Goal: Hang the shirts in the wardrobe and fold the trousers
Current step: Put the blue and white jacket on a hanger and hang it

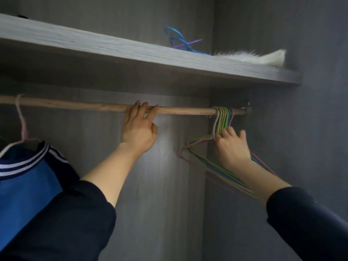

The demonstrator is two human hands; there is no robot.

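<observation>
No writing can be read anywhere. A blue shirt with a navy, white-striped collar point(28, 178) hangs on a pink wire hanger point(22, 125) at the left end of the round wooden wardrobe rail point(90, 106). The left hand point(138, 127) grips the rail's middle, fingers curled over it. The right hand point(232, 146) is closed on the necks of a bunch of green, pink and blue wire hangers point(223, 119) at the rail's right end. On the grey wooden shelf point(113, 48) above lie blue and purple hangers point(181, 41) beside white fur point(263, 58).
</observation>
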